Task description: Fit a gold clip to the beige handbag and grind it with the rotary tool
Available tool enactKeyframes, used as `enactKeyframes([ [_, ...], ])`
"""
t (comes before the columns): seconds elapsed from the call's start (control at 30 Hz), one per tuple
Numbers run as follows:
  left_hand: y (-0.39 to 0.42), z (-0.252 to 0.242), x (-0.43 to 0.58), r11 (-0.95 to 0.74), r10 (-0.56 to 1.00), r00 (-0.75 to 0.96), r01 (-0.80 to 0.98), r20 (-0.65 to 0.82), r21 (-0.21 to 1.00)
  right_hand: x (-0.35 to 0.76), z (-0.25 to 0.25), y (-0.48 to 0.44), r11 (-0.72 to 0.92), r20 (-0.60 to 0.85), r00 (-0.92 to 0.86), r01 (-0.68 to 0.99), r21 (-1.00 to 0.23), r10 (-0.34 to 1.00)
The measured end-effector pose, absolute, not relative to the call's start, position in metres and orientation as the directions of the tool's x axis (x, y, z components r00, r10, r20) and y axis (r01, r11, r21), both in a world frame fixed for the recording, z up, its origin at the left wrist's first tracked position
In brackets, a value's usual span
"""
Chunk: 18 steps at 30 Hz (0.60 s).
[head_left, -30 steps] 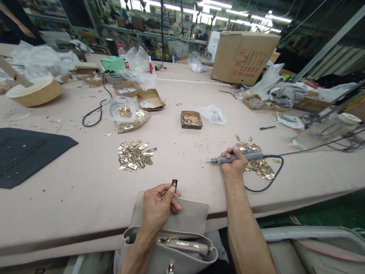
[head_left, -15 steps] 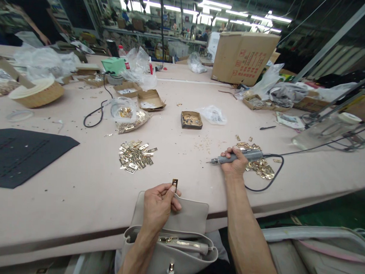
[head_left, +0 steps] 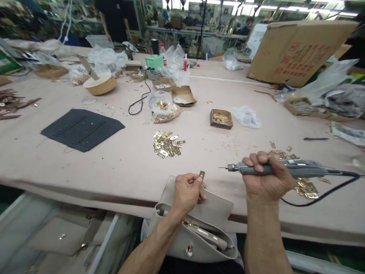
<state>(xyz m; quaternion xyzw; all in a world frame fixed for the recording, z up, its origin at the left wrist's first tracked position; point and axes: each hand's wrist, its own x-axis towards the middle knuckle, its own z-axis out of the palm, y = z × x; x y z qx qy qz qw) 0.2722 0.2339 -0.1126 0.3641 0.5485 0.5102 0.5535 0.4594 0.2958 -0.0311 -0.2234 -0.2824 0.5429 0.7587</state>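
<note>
My left hand [head_left: 188,193] is closed, pinching a small gold metal plate [head_left: 202,174] with a slot in it. It is over the raised flap [head_left: 218,206] of a beige handbag [head_left: 178,244] on my lap. The bag's mouth is open, showing a zipper, and a gold turn-lock [head_left: 189,248] sits on its front. My right hand [head_left: 265,176] is wrapped around a grey electric screwdriver [head_left: 301,168], its thin bit pointing left above the table. A pile of gold plates [head_left: 167,144] lies ahead of my left hand. More gold pieces [head_left: 308,188] lie beneath the screwdriver, partly hidden by it.
On the table [head_left: 133,171] are a dark sheet [head_left: 82,129], a small box of screws [head_left: 221,119], plastic bags, a tape roll [head_left: 99,84] and a large carton [head_left: 299,53]. Another person [head_left: 113,14] stands behind. A bin of beige bags [head_left: 59,234] is at lower left.
The view has swung left, so the table things appear further right. My right hand with the screwdriver has come closer to the camera. The left hand keeps its pinch on the plate.
</note>
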Motion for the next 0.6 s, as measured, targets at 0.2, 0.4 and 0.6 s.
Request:
enactKeyframes([
  [0.2, 0.232, -0.108, 0.272, 0.213, 0.964, -0.128, -0.163, -0.234, 0.963, 0.418, -0.033, 0.274, 0.314, 0.238, 0.205, -0.605, -0.732, 0.95],
  [0.4, 0.233, -0.111, 0.272, 0.209, 0.963, -0.138, -0.158, -0.231, 0.965, 0.405, -0.04, 0.274, 0.333, 0.263, 0.205, -0.553, -0.764, 0.943],
  [0.6, 0.232, -0.109, 0.271, 0.202, 0.965, -0.136, -0.161, -0.224, 0.966, 0.396, -0.039, 0.273, 0.376, 0.311, 0.213, -0.49, -0.786, 0.926],
])
